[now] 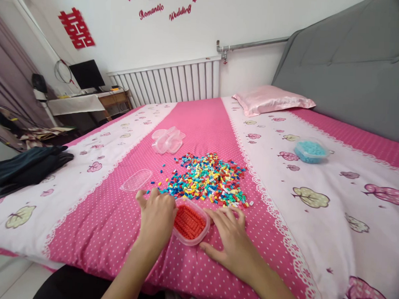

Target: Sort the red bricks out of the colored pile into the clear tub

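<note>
A clear oval plastic container (pixel 203 234) sits on the pink bedspread in front of me, with red toy bricks (pixel 191 222) packed in rows inside. My right hand (pixel 229 241) has its fingers spread, the index finger and thumb resting by the container's right rim. At the left rim is my left hand (pixel 158 212), its fingers bent downward near the edge of a pile of mixed small bricks (pixel 213 177). The fingertips are hidden behind the hand, so whatever they pinch does not show.
A clear lid (pixel 137 180) lies left of the pile. Behind it sits a pinkish flower-shaped plastic tray (pixel 168 141). A container of light blue pieces (pixel 310 150) stands at the right. Dark folded cloth (pixel 25 170) lies at the left, a pink pillow (pixel 273 100) at the back.
</note>
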A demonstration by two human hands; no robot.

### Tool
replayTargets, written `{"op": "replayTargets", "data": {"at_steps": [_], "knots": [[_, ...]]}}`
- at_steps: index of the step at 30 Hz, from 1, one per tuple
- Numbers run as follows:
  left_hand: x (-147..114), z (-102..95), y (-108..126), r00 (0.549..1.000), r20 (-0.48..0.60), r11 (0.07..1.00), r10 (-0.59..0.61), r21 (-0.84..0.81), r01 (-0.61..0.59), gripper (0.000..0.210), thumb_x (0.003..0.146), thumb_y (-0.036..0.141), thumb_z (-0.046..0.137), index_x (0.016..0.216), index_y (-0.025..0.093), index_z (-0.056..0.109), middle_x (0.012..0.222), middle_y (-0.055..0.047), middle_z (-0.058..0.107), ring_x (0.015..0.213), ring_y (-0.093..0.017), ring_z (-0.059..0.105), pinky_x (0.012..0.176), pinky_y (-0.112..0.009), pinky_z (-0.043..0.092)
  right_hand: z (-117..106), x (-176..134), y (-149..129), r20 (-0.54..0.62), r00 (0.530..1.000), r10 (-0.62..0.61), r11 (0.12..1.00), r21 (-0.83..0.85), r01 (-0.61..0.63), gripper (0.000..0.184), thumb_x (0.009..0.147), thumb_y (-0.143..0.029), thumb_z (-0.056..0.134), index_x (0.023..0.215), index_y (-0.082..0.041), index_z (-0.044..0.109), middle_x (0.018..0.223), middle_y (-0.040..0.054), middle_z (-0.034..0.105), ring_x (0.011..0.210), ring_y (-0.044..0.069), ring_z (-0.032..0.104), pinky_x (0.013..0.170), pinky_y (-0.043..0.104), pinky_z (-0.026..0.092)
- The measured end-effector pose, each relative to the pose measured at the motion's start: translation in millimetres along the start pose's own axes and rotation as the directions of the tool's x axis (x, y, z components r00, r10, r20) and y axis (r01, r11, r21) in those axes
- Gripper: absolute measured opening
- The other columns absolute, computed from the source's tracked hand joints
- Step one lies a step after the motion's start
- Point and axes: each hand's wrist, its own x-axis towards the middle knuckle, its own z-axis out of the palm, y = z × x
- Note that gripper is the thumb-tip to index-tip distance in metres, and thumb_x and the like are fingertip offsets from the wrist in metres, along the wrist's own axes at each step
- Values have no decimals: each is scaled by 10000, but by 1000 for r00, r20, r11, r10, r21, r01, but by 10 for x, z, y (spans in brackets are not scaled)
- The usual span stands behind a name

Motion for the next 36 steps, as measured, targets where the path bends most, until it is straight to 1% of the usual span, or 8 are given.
{"op": "replayTargets", "data": {"at_steps": [5,10,17,20,23,25,29,36], "knots": [[16,-10,5,1000,25,1000,9,0,-9,208,857,109,553,775,193,724,894,-113,751,1039,-338,606,1034,-631,231,-8,9,-15,-3,1000,-3,1000,10,3,560,864,-481,639,1344,-225,507,1232,94,652,1199,301,510,1081,532,244],[2,-39,9,999,28,999,27,17,-28,280,887,85,489,786,193,727,872,-111,751,1022,-335,621,1038,-637,235,-10,10,-16,-3,1000,-4,1000,10,4,536,864,-443,641,1335,-224,508,1228,92,653,1197,296,508,1081,526,247],[16,-122,51,995,89,997,39,57,-45,322,872,49,430,850,174,726,916,-126,749,1024,-340,645,1029,-622,267,-19,7,-26,0,1000,7,1000,16,-7,524,855,-421,648,1321,-223,514,1221,83,651,1195,296,507,1075,522,247],[45,-134,65,991,125,996,36,72,-45,329,871,47,418,887,171,722,945,-128,751,1034,-330,657,1017,-572,304,-19,13,-23,0,1000,-1,1000,27,1,524,859,-416,646,1326,-223,509,1219,85,650,1192,295,506,1074,522,240],[75,-127,64,985,169,996,29,73,-42,319,882,63,414,919,166,714,965,-130,753,987,-311,685,908,-468,403,-16,13,-17,3,1000,0,1000,32,0,544,864,-434,640,1343,-217,499,1235,95,643,1203,302,493,1079,528,230],[90,-124,63,982,186,996,19,78,-34,315,888,70,411,930,159,711,968,-138,753,958,-314,696,839,-431,429,-16,10,-15,6,1000,2,1000,30,-2,553,865,-447,636,1348,-215,498,1243,95,639,1206,304,488,1081,529,226],[105,-140,74,981,194,995,12,91,-30,321,897,74,402,952,152,708,986,-150,750,963,-322,698,823,-422,440,-20,6,-17,8,1000,-3,1000,28,2,549,869,-449,631,1347,-214,499,1243,91,638,1200,297,492,1085,522,223],[115,-120,64,982,187,994,12,100,-31,334,902,73,389,945,159,709,979,-132,751,977,-313,697,829,-412,458,-10,11,-20,1,1000,-6,1000,12,6,545,865,-421,634,1347,-206,499,1240,100,640,1200,294,494,1086,520,217]]}}
